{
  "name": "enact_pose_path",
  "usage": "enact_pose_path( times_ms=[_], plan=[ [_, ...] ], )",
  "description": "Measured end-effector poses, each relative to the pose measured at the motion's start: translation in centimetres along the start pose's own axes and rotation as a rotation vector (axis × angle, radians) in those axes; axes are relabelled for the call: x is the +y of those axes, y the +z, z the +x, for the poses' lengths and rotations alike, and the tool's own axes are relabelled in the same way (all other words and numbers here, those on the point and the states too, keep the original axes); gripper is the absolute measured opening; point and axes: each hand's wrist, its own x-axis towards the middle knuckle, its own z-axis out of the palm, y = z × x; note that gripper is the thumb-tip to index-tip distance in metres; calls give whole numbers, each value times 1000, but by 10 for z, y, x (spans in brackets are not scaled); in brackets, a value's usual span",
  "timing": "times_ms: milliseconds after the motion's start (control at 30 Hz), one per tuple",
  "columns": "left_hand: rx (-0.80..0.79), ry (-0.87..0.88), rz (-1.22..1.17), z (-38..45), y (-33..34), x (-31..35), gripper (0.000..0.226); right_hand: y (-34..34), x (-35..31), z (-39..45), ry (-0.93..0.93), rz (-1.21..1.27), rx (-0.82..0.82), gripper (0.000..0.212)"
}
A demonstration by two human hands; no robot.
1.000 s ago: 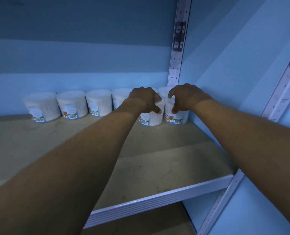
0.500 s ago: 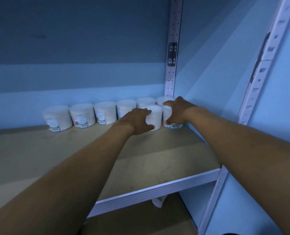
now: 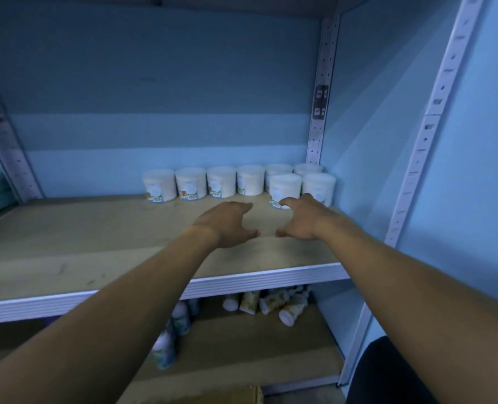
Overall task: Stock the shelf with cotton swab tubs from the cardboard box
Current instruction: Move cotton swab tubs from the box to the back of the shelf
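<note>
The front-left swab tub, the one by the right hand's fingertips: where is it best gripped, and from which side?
Grip the front-left tub round its side wall, coming from the open front of the shelf. It stands upright, with tubs behind and to its right, so only the front and left sides are free. Both the left hand and right hand are empty.

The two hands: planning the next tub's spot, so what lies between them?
Head view: only bare shelf board shows between left hand and right hand.

A shop stockroom is suggested by slotted metal shelving (image 3: 428,132), identical barcoded tubs (image 3: 189,183) and bottles (image 3: 271,301) stored below.
</note>
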Motion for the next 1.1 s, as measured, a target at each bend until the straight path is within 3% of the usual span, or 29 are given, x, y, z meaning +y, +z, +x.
enact_pose_path(
  times_ms=[300, 467, 667, 1100],
  plan=[
    [-29, -22, 58, -123, 37, -26, 81, 68, -43, -83, -133, 128, 29, 89],
    [-48, -25, 104, -183, 70, -29, 89, 114, -51, -121, -219, -29, -8, 101],
    [-148, -118, 25, -225, 111, -42, 89, 159, -55, -150, -234, -21, 63, 110],
    [-377, -389, -104, -300, 204, -108, 89, 278, -83, -182, -247, 1, -353, 111]
  ],
)
